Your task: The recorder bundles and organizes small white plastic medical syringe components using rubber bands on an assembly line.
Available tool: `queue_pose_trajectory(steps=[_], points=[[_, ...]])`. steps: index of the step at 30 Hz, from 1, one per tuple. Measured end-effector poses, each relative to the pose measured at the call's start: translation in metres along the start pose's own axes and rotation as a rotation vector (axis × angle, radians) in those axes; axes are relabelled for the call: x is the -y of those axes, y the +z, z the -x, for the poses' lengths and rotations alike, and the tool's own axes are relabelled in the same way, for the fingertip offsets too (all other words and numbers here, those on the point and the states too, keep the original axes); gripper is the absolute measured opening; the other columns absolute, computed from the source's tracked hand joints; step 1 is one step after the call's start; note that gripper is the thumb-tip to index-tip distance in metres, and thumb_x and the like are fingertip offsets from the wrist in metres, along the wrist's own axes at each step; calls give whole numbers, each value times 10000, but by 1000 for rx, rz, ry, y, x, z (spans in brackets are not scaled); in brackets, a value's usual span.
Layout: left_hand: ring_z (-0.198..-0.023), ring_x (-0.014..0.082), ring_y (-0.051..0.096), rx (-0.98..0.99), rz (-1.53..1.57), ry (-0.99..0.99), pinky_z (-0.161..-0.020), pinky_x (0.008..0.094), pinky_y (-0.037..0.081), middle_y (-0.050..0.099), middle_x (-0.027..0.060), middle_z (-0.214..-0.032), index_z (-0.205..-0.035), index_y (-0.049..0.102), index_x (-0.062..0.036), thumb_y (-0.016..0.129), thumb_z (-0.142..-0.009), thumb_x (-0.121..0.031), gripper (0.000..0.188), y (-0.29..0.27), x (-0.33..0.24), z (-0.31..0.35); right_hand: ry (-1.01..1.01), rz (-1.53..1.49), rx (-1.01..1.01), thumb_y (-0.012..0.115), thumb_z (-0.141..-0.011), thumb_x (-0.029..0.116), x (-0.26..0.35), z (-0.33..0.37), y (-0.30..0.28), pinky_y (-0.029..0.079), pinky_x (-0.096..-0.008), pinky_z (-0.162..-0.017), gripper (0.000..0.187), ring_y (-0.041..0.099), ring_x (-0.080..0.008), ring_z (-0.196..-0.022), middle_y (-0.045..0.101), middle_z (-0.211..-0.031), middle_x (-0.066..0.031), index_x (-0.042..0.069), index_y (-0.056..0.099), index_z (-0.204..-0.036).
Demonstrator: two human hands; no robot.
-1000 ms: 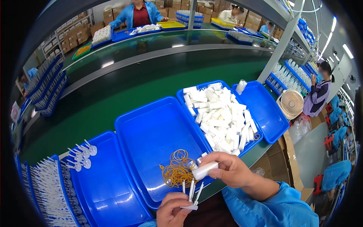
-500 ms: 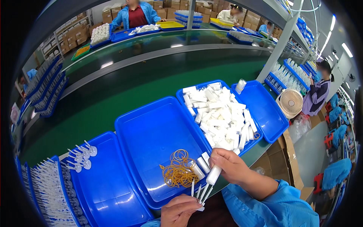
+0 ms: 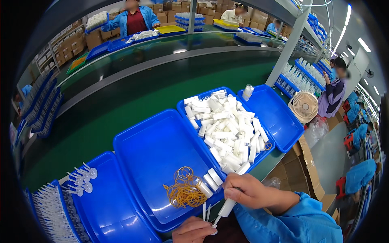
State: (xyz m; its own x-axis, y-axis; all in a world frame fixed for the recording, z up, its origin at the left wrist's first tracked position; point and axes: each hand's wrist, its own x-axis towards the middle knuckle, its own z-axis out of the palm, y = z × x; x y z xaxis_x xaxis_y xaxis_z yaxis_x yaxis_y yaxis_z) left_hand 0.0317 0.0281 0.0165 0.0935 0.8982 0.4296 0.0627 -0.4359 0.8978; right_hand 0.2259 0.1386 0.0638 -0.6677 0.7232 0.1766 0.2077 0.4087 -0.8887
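My left hand (image 3: pixel 193 231), low in the middle, pinches a small white plastic part with thin upright stems (image 3: pixel 206 212). My right hand (image 3: pixel 250 191), just above and to its right, grips a slim white tube (image 3: pixel 227 207) tilted down toward the left fingertips. The tube's lower end meets one of the stems; whether the stem sits inside it I cannot tell. Ahead of both hands is a blue tray (image 3: pixel 156 139) with a tangle of tan rubber bands (image 3: pixel 184 192) and a few white tubes (image 3: pixel 214 177) by its right rim.
A blue tray heaped with white tubes (image 3: pixel 231 129) stands right of centre, another blue tray (image 3: pixel 275 117) beyond it. On the left, a blue tray (image 3: pixel 109 202) carries stemmed clear discs (image 3: pixel 83 179). A round fan (image 3: pixel 304 106) and cardboard box (image 3: pixel 291 170) are at right; co-workers sit or stand farther off.
The white tube in my right hand has come down closer to my left fingertips. The view has shifted slightly. Across the line, a co-worker's arm now reaches to a raised tray.
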Motion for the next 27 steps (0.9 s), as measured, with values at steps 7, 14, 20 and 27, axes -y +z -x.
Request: queue_pose_trajectory(steps=[7,14,20,27], points=[[-806,239,558,-48,-50,-2,-712,321,455,415,164,-1105,-924,551,-17,606,-695,89,258,9,11,7,-161,104,0,545,-848,100,-7,3,4,356,-334,-653,61,456,-263,-593,495,-685,-72,47,535,-821],[-838,243,531,-66,11,-37,-736,323,434,490,160,-1022,-922,538,-34,599,-718,56,231,11,10,1,-208,14,91,543,-843,107,-14,9,25,332,-351,-741,73,498,-220,-771,528,-822,-63,60,512,-889],[-927,224,532,-182,247,-169,-782,316,457,509,153,-1052,-986,498,-37,588,-792,34,225,15,11,2,-114,668,-439,645,-728,146,-45,-33,-30,312,-371,-779,362,487,-266,-935,522,-1014,-108,62,472,-1034],[-919,191,555,-216,337,-283,-787,294,468,533,141,-1045,-995,482,-15,575,-801,61,228,12,10,15,105,1231,-379,654,-713,274,-99,-60,-83,323,-400,-746,289,517,-236,-858,587,-835,-84,50,608,-890]])
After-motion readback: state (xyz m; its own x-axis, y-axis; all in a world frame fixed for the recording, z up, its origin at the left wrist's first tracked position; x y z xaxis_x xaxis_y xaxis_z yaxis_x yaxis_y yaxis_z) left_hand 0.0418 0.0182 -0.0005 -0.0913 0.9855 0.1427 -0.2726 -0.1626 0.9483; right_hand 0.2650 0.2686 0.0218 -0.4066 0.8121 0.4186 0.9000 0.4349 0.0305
